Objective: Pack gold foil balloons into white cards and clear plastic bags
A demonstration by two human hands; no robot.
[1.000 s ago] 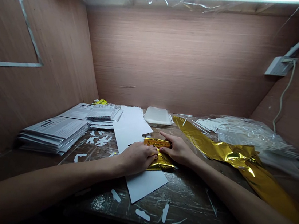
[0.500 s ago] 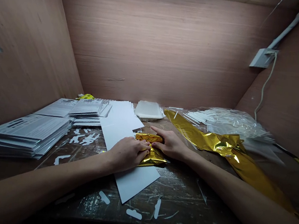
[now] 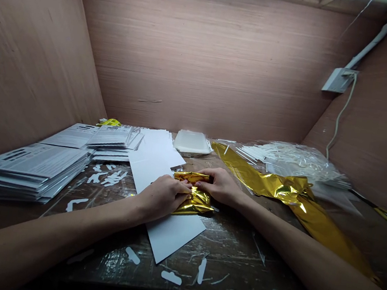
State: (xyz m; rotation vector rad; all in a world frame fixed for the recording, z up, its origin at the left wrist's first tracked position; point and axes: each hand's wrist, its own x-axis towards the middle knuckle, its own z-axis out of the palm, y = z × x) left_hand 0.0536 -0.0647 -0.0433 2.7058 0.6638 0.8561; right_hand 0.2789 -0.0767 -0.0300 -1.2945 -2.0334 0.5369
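A folded piece of shiny gold foil [image 3: 200, 202] lies on a white sheet of card [image 3: 174, 237] in the middle of the dark table. My left hand [image 3: 162, 194] is closed on the foil's left side, its fingertips bunched together. From the right, my right hand [image 3: 223, 186] grips the rolled or folded far edge, with its thumb on the near side and its fingers curled behind. Part of the foil is hidden under both hands. A long strip of gold foil [image 3: 274, 185] stretches beyond my right arm.
Stacks of printed cards [image 3: 30, 161] stand at left beside white paper sheets [image 3: 156, 142]. A pale tray [image 3: 193, 142] sits at the back. White sticks [image 3: 256, 152] and a clear plastic bag [image 3: 305, 162] are at back right. White paper scraps [image 3: 171, 277] dot the table.
My right hand's raised index finger has bent down behind the foil's far edge. My left fingers have shifted slightly on the foil. The view has turned a little.
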